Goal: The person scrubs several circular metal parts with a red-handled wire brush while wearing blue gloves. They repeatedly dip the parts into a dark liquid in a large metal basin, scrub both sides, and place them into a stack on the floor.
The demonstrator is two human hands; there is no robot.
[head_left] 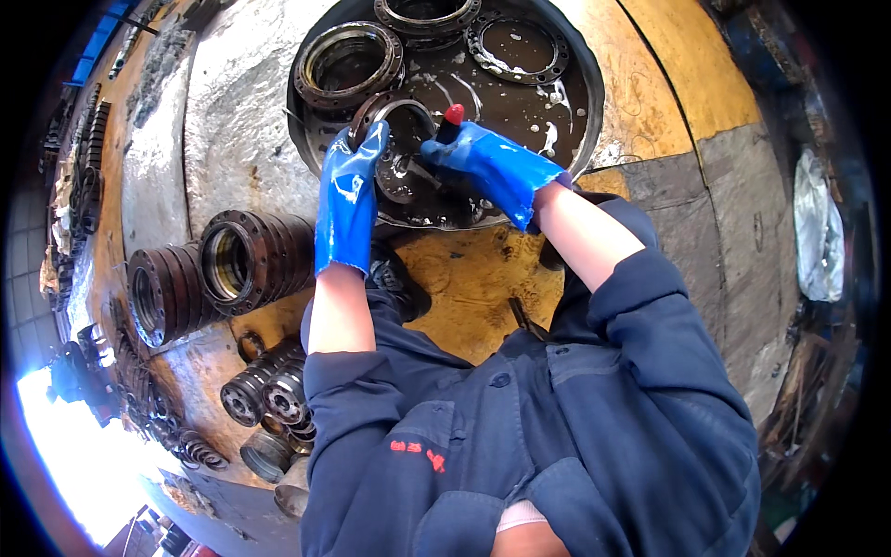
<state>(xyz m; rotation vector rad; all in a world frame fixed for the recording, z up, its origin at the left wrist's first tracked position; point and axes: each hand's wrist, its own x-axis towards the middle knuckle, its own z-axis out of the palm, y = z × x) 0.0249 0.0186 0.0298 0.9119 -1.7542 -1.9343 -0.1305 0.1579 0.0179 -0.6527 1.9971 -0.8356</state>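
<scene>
In blue rubber gloves, both my hands work over a round, dark pan (601, 88) of oily liquid. My left hand (351, 186) grips the left edge of a metal ring (379, 104), which is held tilted above the liquid. To its right, my right hand (473, 158) is closed round a dark-handled tool with a red end (454, 113). The tool's working end is hidden, so its kind cannot be made out. Farther back in the pan lie a thick flanged ring (304, 76), another flanged ring (422, 28) and a thinner drilled ring (554, 70).
Rows of rusty flanged rings (269, 243) lie left of the pan on the stained floor. Nearer me are small drilled cylindrical parts (243, 401) and loose coils (200, 450). A clear plastic bag (819, 227) lies at the far right. My boot (399, 283) is close to the pan's near edge.
</scene>
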